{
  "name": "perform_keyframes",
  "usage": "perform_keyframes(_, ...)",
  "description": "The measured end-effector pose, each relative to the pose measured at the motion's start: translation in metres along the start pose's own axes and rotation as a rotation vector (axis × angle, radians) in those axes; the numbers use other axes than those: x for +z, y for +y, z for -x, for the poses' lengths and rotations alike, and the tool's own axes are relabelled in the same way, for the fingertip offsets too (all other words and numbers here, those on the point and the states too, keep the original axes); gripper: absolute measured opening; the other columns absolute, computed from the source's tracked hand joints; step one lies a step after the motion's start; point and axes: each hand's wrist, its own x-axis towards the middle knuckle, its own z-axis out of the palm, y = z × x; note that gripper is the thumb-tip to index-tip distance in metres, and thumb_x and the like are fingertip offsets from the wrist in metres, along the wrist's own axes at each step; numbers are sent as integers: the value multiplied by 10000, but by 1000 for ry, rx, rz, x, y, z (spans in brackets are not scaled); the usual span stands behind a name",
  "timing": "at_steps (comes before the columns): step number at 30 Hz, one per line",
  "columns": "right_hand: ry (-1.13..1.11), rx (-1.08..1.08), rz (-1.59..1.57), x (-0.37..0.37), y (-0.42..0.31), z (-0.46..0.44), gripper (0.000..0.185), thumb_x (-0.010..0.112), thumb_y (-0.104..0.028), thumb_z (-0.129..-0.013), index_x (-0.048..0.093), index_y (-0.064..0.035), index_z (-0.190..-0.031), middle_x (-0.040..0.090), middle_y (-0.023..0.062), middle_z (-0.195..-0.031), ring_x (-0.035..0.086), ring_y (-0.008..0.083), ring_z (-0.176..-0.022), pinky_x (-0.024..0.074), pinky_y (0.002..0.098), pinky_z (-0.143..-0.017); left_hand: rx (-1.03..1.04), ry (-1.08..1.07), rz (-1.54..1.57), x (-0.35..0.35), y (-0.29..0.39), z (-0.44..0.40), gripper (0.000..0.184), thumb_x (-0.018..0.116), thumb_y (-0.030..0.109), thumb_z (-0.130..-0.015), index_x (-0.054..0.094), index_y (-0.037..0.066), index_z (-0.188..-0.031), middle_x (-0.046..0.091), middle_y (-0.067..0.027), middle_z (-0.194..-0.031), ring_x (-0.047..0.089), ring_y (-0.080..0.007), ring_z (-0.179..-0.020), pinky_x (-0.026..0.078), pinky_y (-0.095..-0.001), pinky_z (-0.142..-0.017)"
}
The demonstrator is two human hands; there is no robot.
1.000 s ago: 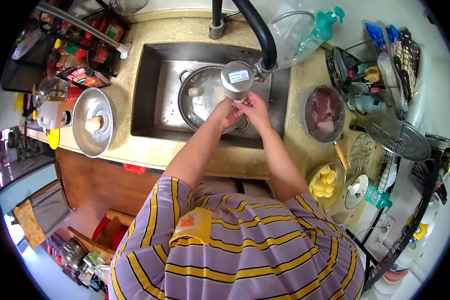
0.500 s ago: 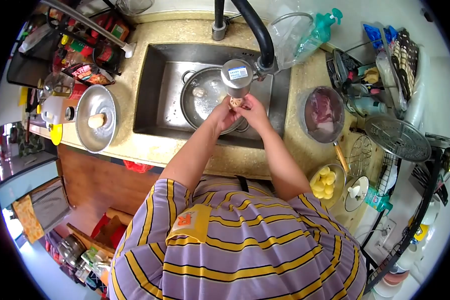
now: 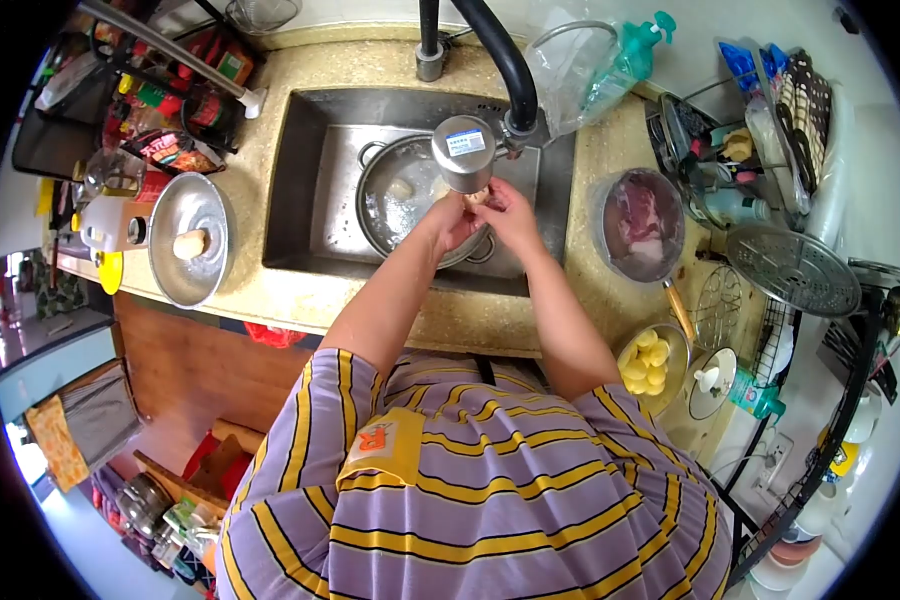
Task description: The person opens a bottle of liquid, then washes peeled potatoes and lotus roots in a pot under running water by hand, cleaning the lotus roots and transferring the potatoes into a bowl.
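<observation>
Both hands meet over a metal pot (image 3: 365,222) of water in the sink (image 3: 315,215). My left hand (image 3: 450,224) is closed around a pale piece of lotus root (image 3: 478,197), gripping it from the left. On its other side, my right hand (image 3: 511,214) pinches the same piece with bent fingers. The wide metal faucet head (image 3: 464,152) hangs just above and hides part of the piece. Another pale piece (image 3: 400,188) lies in the pot's water, which ripples.
Left of the sink, a metal bowl (image 3: 166,268) holds a pale chunk (image 3: 190,244). To the right are a wooden-handled pan (image 3: 615,258) with raw meat (image 3: 642,212), a bowl of peeled potatoes (image 3: 646,362) and a lid (image 3: 722,371). A green pump bottle (image 3: 630,65) stands behind.
The held piece's end has turned, so its patterned cut face shows less. Both hands stay under the faucet head, and the whole view has shifted slightly.
</observation>
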Motion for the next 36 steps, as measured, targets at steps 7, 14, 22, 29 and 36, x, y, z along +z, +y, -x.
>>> perform_keyframes(7, 15, 42, 42, 1, -1, -2, 491, 718, 14, -817, 556, -13, -1280, 640, 86, -1183, 614, 162, -1058, 509, 290, -884, -76, -23, -82, -3, 1, 2, 310, 339, 284, -1055, 578, 112, -1152, 643, -31, -1033, 620, -141, -866, 541, -275, -686)
perform_keyframes(14, 32, 99, 135, -2, 29, -17, 494, 780, -63, -786, 593, 6, -1238, 671, 99, -1137, 624, 159, -1044, 510, 289, -879, -98, 186, -208, -12, 0, 0, 321, 347, 277, -1038, 567, 109, -1200, 635, -31, -1098, 591, -153, -946, 489, -326, -845)
perform_keyframes(22, 37, 63, 177, 2, 29, -9, 552, 821, -108, -748, 590, 19, -1233, 671, 107, -1121, 629, 168, -1019, 504, 292, -884, 85, 119, 4, -14, -10, 9, 335, 380, 269, -1032, 541, 83, -1259, 621, -49, -1192, 587, -183, -1057, 456, -337, -942)
perform_keyframes(29, 37, 73, 155, 5, 15, -8, 599, 821, -73, -743, 542, 30, -1264, 643, 117, -1167, 605, 179, -1075, 490, 301, -919, 201, 56, -14, -3, -6, 24, 359, 399, 305, -1034, 516, 76, -1284, 607, -59, -1223, 578, -187, -1101, 439, -334, -973)
perform_keyframes(36, 3, 56, 88, 5, -7, 2, 547, 776, -1, -767, 538, 22, -1258, 641, 97, -1168, 608, 177, -1081, 484, 298, -937, 223, 13, -62, 5, -6, 31, 330, 401, 260, -1028, 488, 110, -1308, 593, -52, -1234, 577, -171, -1096, 439, -323, -962)
